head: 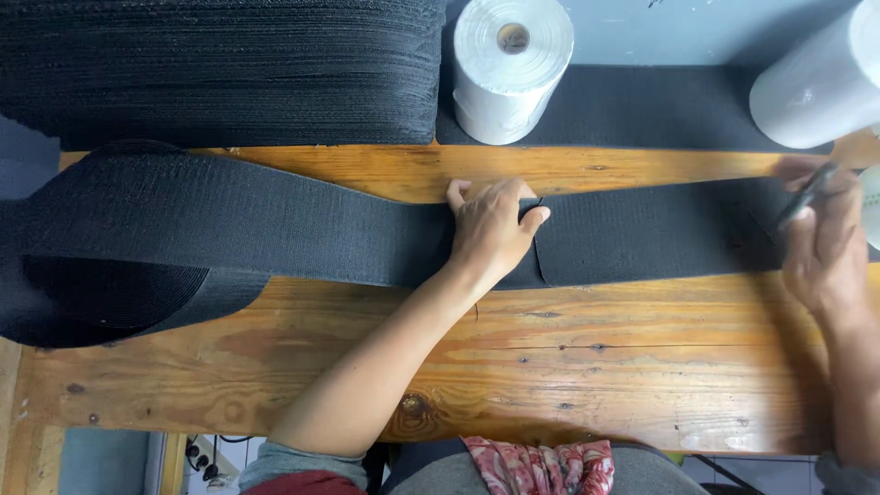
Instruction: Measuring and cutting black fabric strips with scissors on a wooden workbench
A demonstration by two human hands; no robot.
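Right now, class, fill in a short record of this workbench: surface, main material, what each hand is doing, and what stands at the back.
Surface: wooden table
Main material: wide black band laid flat across the table
Left hand: pressed flat on the band beside a cut edge
Right hand: at the band's right end, holding a thin dark tool, blurred
Back left: stack of black bands
Back centre: white roll
Back right: second white roll

Left hand [490, 229] presses black band [275, 220] — right hand [825, 238] perhaps holds scissors [807, 197].
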